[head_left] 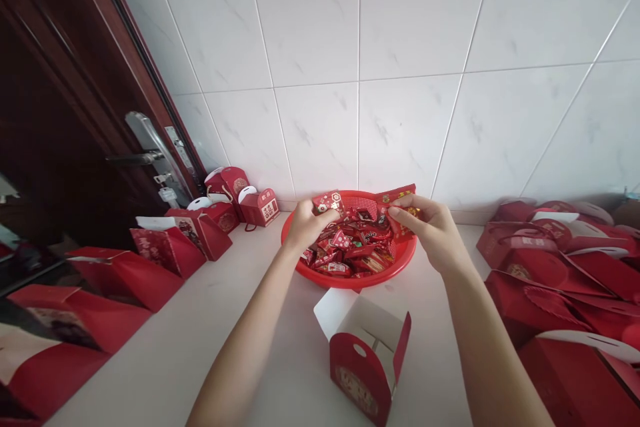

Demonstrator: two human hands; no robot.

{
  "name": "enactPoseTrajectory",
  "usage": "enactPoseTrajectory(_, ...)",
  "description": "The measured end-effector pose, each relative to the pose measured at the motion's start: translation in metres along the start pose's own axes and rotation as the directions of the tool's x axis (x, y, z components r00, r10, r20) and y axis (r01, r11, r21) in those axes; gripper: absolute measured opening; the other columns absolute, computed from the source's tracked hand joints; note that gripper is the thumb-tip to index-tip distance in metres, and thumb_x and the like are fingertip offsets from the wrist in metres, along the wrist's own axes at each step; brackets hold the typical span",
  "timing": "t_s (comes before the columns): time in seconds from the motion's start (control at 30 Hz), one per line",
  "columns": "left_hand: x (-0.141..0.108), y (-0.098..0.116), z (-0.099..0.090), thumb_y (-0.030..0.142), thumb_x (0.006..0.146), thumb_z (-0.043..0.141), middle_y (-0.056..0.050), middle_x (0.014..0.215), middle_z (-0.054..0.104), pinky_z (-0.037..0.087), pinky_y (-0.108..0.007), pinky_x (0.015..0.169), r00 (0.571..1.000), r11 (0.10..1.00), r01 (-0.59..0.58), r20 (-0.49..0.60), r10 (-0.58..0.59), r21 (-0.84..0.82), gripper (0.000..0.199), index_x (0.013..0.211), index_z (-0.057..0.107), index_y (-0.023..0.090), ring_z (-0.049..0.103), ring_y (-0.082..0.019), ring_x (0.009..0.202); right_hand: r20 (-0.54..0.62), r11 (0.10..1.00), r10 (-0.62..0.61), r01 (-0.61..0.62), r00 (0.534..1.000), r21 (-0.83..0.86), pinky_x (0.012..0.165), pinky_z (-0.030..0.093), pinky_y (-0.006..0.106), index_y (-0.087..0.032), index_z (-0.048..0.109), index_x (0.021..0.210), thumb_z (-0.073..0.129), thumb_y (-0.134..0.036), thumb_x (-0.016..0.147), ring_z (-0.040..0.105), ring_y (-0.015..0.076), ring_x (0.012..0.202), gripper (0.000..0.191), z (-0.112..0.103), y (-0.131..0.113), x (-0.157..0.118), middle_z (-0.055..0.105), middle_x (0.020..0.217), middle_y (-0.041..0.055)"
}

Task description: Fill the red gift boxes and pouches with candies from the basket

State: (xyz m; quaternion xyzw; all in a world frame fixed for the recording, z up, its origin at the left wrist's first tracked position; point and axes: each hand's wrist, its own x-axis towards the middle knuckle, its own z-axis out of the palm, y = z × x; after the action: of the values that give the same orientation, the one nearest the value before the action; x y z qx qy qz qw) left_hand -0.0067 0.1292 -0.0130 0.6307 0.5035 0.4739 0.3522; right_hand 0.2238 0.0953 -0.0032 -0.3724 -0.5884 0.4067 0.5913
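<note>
A round red plastic basket [306, 271] full of red-wrapped candies [345, 247] stands against the wall. Over its left side, my left hand [307, 221] pinches a candy packet [327, 202] with a floral print between thumb and fingers. At the right side, my right hand [433, 223] grips a red packet [397, 197] with gold print, raised above the rim. Between my forearms, in front of the basket, sits a red gift box [360, 373] with its flaps open and its white inside showing.
Several red gift boxes [183, 240] stand in a row along the left edge. More red boxes [560, 267] are heaped at the right. A dark wooden door [55, 80] with a metal handle is at the left, and a tiled wall [320, 47] rises behind.
</note>
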Motion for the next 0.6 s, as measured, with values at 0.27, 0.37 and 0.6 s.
enactPoseTrajectory(0.27, 0.013, -0.027, -0.018, 0.028, 0.07, 0.074, -0.006, 0.097, 0.076, 0.055, -0.034, 0.085, 0.995, 0.952, -0.002, 0.099, -0.03, 0.305, 0.029, 0.098, 0.074, 0.021, 0.07, -0.025, 0.094, -0.086, 0.997, -0.04, 0.045, 0.995, 0.055, 0.053, 0.048, 0.026, -0.02, 0.069, 0.07, 0.081, -0.047, 0.07, 0.054, 0.0133, 0.056, 0.03, -0.012, -0.011, -0.002, 0.062, 0.061, 0.0007)
enactPoseTrajectory(0.37, 0.029, -0.024, -0.005, 0.021, 0.071, 0.073, -0.003, 0.097, 0.078, 0.052, -0.033, 0.093, 0.979, 0.936, -0.057, 0.201, -0.015, 0.348, 0.013, 0.083, 0.077, 0.024, 0.07, -0.026, 0.098, -0.089, 0.996, -0.051, 0.057, 0.995, 0.068, 0.052, 0.049, 0.026, -0.021, 0.068, 0.07, 0.081, -0.048, 0.07, 0.055, 0.0137, 0.056, 0.03, -0.012, -0.015, -0.004, 0.063, 0.063, 0.0012)
enactPoseTrajectory(0.6, 0.054, -0.008, 0.042, 0.032, 0.094, 0.066, -0.008, 0.117, 0.068, 0.056, -0.041, 0.091, 0.906, 0.897, -0.104, 0.414, -0.093, 0.43, 0.023, 0.113, 0.068, 0.018, 0.067, -0.022, 0.103, -0.066, 0.998, -0.049, 0.051, 0.997, 0.04, 0.05, 0.041, 0.024, -0.019, 0.069, 0.073, 0.081, -0.048, 0.07, 0.049, 0.011, 0.053, 0.031, -0.003, -0.019, -0.008, 0.058, 0.06, -0.0013)
